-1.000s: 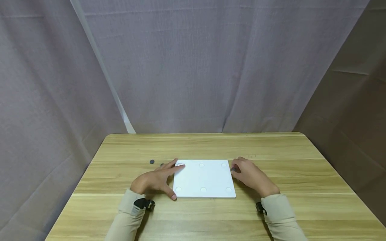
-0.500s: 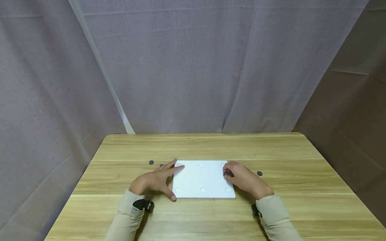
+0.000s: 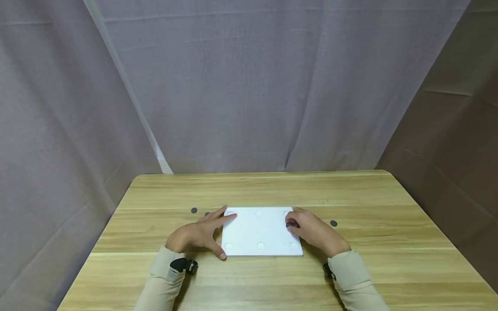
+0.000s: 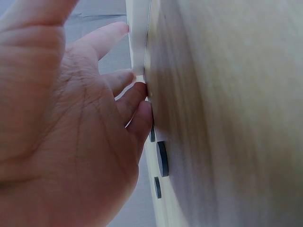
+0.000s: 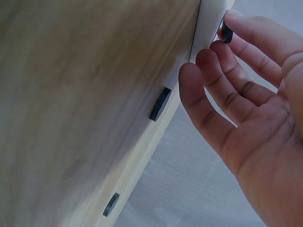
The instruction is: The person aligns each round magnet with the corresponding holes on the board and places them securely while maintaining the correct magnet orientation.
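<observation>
A white rectangular board (image 3: pixel 260 231) with several shallow round recesses lies flat on the table. My left hand (image 3: pixel 200 235) touches its left side with fingers spread, the index over the top-left corner area and the thumb at the bottom-left corner. Over the board's right part, my right hand (image 3: pixel 313 231) pinches a small black disc (image 3: pixel 289 224) between thumb and fingertips. That same black disc shows on edge in the right wrist view (image 5: pixel 227 32), near the white board's edge (image 5: pixel 208 28). The right hand partly covers the top-right recess.
Left of the board lie loose black discs (image 3: pixel 194 210), one partly behind the left fingers; the left wrist view shows several, including a nearer disc (image 4: pixel 162 159). Another disc (image 3: pixel 333 223) lies right of the board. A grey curtain (image 3: pixel 233 86) hangs behind the wooden table (image 3: pixel 249 285).
My right hand has moved left with the disc, from beside the board's right edge to over it, uncovering a loose disc at right. The left hand stays on the board.
</observation>
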Demonstrator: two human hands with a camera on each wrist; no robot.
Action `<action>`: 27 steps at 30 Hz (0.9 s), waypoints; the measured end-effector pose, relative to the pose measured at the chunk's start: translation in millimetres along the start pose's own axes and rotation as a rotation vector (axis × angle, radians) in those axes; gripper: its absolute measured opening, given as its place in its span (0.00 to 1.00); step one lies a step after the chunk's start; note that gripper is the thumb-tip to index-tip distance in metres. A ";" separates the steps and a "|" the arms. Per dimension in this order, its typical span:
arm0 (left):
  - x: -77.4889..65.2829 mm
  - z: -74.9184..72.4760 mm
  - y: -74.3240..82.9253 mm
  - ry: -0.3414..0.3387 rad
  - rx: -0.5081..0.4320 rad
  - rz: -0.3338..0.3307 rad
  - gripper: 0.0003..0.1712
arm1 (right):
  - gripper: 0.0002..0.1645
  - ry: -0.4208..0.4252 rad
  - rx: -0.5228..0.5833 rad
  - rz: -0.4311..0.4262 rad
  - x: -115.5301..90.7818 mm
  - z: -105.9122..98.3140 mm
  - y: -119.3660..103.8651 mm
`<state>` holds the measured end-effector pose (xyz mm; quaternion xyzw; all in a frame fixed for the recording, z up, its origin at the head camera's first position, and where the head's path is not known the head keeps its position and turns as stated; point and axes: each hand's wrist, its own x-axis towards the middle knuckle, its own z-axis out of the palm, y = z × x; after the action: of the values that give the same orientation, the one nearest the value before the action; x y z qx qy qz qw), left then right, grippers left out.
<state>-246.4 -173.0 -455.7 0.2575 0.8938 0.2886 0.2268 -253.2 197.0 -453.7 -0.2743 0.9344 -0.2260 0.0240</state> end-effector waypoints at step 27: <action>0.9 1.6 2.3 -0.006 -0.001 0.019 0.72 | 0.05 -0.003 -0.030 0.061 13.0 -0.2 2.2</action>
<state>-245.5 -170.2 -455.7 0.2668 0.8904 0.2905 0.2271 -265.4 192.0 -453.4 -0.2465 0.9456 -0.2107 0.0282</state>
